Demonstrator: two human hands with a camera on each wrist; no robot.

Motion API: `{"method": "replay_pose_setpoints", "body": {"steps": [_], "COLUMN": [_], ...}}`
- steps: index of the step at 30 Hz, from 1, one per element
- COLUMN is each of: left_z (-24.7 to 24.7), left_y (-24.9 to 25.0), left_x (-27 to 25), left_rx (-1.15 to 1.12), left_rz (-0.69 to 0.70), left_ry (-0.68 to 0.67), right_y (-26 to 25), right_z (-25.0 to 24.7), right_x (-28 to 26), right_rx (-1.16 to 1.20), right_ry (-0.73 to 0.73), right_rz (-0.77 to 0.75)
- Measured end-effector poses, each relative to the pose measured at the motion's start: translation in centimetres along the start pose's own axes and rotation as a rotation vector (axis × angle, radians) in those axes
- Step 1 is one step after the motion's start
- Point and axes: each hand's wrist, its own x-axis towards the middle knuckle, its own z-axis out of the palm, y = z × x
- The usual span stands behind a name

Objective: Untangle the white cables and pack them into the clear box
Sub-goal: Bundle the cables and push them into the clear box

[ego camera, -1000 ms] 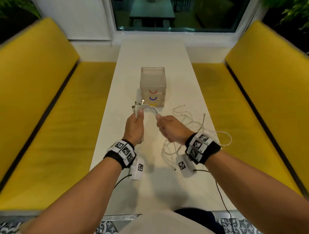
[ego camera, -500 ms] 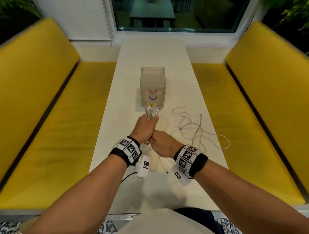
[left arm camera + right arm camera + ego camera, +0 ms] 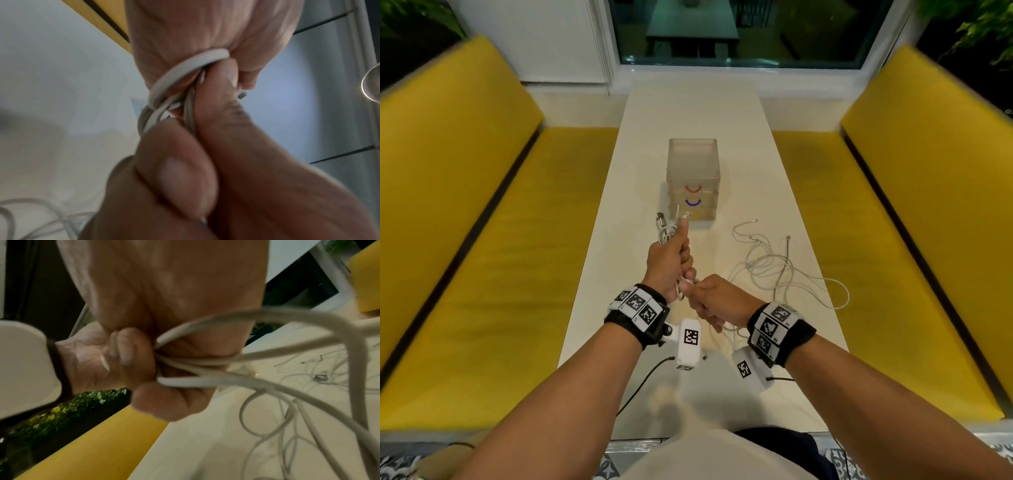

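My left hand (image 3: 669, 260) grips a folded bundle of white cable (image 3: 667, 230) upright over the table, its plugs sticking out above the fist just in front of the clear box (image 3: 693, 164). Close below it my right hand (image 3: 714, 301) pinches a strand (image 3: 197, 381) of the same cable near the bottom of the bundle. The left wrist view shows a white loop (image 3: 185, 69) wound round the bundle in that fist. A loose tangle of white cables (image 3: 774, 270) lies on the table to the right. The box is frosted, with red and blue arcs on its front.
The narrow white table (image 3: 695, 102) runs between two yellow benches (image 3: 482, 240) (image 3: 914, 222) to a window at the far end. A cable trails from the right hand toward the tangle. Black sensor leads hang from both wrists near the table's near edge.
The hands came together from holding the cable apart. The right hand has dropped below the left fist, and the left hand has risen slightly toward the box with the bundle upright.
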Motion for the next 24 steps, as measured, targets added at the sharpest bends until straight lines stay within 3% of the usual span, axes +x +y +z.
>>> {"method": "replay_pose_setpoints", "body": {"steps": [8, 10, 13, 18, 21, 24], "left_z": [-0.7, -1.1, -2.0, -3.1, -3.4, -2.7], "left_y": [-0.2, 0.2, 0.9, 1.6, 1.5, 1.0], "left_x": [0.5, 0.7, 1.5, 2.1, 2.3, 1.8], "left_rx": [0.150, 0.101, 0.004, 0.045, 0.369, 0.723], "left_rz": [0.077, 0.076, 0.110, 0.171, 0.259, 0.340], "left_ry": [0.101, 0.120, 0.157, 0.228, 0.240, 0.174], "right_y": [-0.3, -0.1, 0.5, 0.2, -1.2, -4.0], "right_z": [-1.3, -1.7, -2.4, -4.1, -4.9, -4.8], "right_x": [-0.7, -1.0, -1.5, -1.3, -1.1, -0.8], "right_rx": [-0.039, -0.081, -0.163, -0.183, -0.265, -0.387], "right_ry": [-0.170, -0.192, -0.192, -0.124, -0.079, -0.139], "right_rz": [0.124, 0.166, 0.201, 0.180, 0.169, 0.123]}}
